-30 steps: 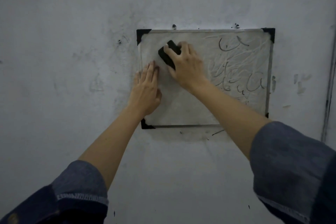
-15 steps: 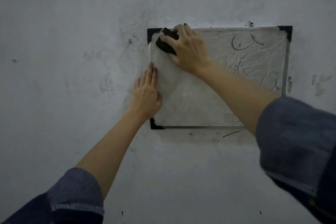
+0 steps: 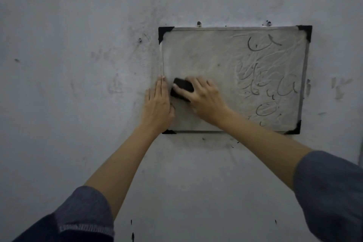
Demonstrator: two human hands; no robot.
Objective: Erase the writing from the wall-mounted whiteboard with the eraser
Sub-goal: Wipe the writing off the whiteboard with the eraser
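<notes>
A small whiteboard (image 3: 206, 55) with black corner caps hangs on the grey wall. Dark writing (image 3: 269, 84) covers its right half; the left half is smeared grey. My right hand (image 3: 204, 100) grips a black eraser (image 3: 181, 88) and presses it on the board's lower left area. My left hand (image 3: 157, 104) lies flat with straight fingers against the board's left edge, just left of the eraser.
Two nails or screws (image 3: 199, 24) stick out of the wall just above the board's top edge, another screw (image 3: 139, 39) to its left. The wall (image 3: 78, 84) around is scuffed and stained. A dark vertical strip runs at the far right edge.
My right hand has swept the eraser down from the board's top left corner to its lower left area. My left hand has stayed on the left edge.
</notes>
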